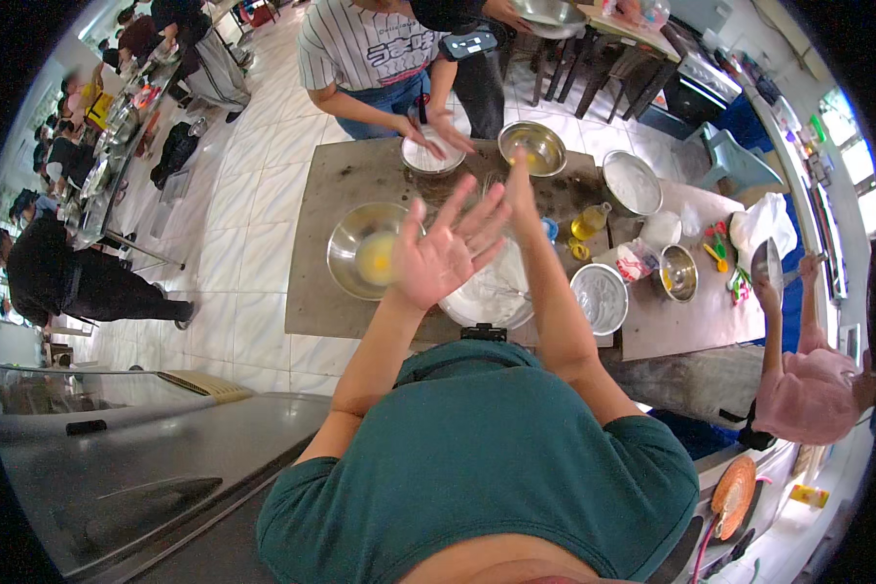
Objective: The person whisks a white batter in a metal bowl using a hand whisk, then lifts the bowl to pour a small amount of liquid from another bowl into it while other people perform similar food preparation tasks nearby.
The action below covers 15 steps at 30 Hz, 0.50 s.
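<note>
My left hand [449, 248] is raised over the table with its fingers spread, holding nothing. My right hand [520, 182] is lifted beside it, blurred and seen edge-on; nothing shows in it. Below them is a wide bowl of white powder [482, 296] with a whisk [509, 292] in it, partly hidden by my hands. A steel bowl with egg [374, 255] stands left of my left hand. Beyond my right hand is another steel bowl [533, 150] with yellow contents. A bottle of yellow oil [590, 220] stands to the right.
Across the table a person's hands [438, 135] hover over a bowl of white powder [432, 155]. Metal pans [600, 298], a smaller steel bowl [679, 274], plastic bags [763, 223] and coloured measuring spoons [717, 255] occupy the right side. A person in pink [810, 394] stands at far right.
</note>
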Motion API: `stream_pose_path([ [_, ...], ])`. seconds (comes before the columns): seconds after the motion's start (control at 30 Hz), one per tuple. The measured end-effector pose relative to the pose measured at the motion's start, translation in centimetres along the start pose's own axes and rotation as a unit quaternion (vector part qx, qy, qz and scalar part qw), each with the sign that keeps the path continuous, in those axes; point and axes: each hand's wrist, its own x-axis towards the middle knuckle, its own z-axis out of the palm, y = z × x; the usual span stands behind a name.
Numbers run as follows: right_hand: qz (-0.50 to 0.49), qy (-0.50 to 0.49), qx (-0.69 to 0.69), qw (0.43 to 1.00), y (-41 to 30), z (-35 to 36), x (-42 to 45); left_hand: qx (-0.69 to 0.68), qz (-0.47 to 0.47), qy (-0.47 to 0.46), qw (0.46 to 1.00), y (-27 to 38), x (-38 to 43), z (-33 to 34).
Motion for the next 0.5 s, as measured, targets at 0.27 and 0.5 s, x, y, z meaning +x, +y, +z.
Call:
stream_pose_path([
  [0.27, 0.256, -0.292, 0.48, 0.787, -3.3, 5.7, -9.2, 0.777, 0.21, 0.027, 0.594, -1.5, -0.1, -3.5],
  [0.5, 0.379, -0.388, 0.536, 0.647, -6.4, 7.5, -10.3, 0.923, 0.099, 0.215, 0.303, 8.7, -8.3, -10.1],
])
